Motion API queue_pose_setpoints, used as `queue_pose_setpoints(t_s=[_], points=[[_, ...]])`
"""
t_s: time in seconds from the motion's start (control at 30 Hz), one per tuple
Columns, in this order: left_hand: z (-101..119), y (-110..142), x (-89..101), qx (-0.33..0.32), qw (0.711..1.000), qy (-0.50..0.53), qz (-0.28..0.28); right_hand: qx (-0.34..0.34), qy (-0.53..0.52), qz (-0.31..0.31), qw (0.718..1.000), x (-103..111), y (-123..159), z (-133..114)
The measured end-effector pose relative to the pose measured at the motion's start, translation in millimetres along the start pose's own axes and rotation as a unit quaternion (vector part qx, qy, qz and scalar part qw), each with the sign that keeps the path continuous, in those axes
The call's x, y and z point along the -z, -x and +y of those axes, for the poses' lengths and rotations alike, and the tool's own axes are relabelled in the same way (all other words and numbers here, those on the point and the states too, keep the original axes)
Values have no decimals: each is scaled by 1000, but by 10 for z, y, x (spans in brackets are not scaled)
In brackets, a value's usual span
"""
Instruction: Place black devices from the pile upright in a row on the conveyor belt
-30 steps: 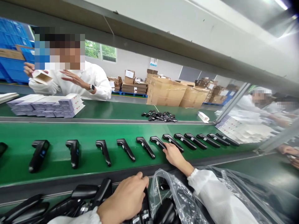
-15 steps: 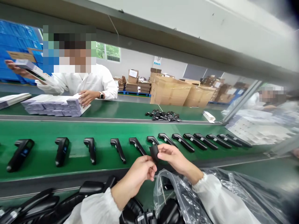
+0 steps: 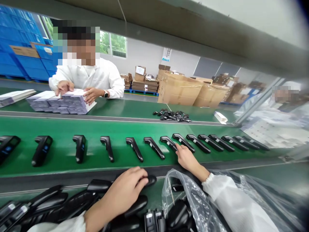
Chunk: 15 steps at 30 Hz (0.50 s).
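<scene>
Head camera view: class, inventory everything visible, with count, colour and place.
Pistol-shaped handheld devices: about fourteen, black, along belt
Belt: one, green, across middle
Loose device pieces: many, black, foreground
Plastic bag: one, clear, lower right
Far counter: one, green, beyond belt
Pile of small pieces: one, black, far counter
Slim boxes: several, white and lilac, far counter's left
Open carton: one, white, far counter's right
Packaging: uncounted, white, right, blurred
Cardboard boxes: several, brown, background
Stacked containers: several, blue, upper left
Overhead shelf: one, grey, top
Co-workers: at least two, white clothing, far side and right
Left hand: one, white-sleeved, over loose pieces
Right hand: one, white-sleeved, at a device
</scene>
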State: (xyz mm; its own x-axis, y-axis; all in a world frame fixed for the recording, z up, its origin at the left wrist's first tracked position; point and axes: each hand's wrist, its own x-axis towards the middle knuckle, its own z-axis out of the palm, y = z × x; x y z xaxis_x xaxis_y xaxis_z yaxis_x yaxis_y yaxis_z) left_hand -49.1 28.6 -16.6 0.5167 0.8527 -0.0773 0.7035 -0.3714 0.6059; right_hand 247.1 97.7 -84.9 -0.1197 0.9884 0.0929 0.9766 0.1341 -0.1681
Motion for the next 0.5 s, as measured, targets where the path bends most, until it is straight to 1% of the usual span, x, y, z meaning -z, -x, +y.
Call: queue_pose_setpoints(t_s=[0.07,0.1,0.17,0.23,0.27,0.33,0.4,0.43,0.47,0.5], points=[[-18,-129,-30,41,992,110,36,17,13,-13,1000,21,7,29],[-23,-181,-44,67,982,173,41,26,17,-21,999,29,13,55],[-20,-258,-77,117,946,301,33,24,20,-27,999,33,21,114],[-5,-307,-124,153,900,407,28,6,20,-16,1000,29,27,167],[8,-325,-154,162,882,442,31,-2,19,-12,1000,35,33,186],[43,-360,-220,160,861,481,45,-11,16,8,1000,86,69,196],[96,-400,-285,157,845,509,50,-3,-15,59,998,207,146,157],[129,-422,-312,158,837,522,44,19,-55,77,995,289,196,116],[167,-446,-335,158,830,534,34,53,-116,76,989,379,249,62],[207,-471,-353,156,822,548,19,97,-193,52,975,469,297,-1]])
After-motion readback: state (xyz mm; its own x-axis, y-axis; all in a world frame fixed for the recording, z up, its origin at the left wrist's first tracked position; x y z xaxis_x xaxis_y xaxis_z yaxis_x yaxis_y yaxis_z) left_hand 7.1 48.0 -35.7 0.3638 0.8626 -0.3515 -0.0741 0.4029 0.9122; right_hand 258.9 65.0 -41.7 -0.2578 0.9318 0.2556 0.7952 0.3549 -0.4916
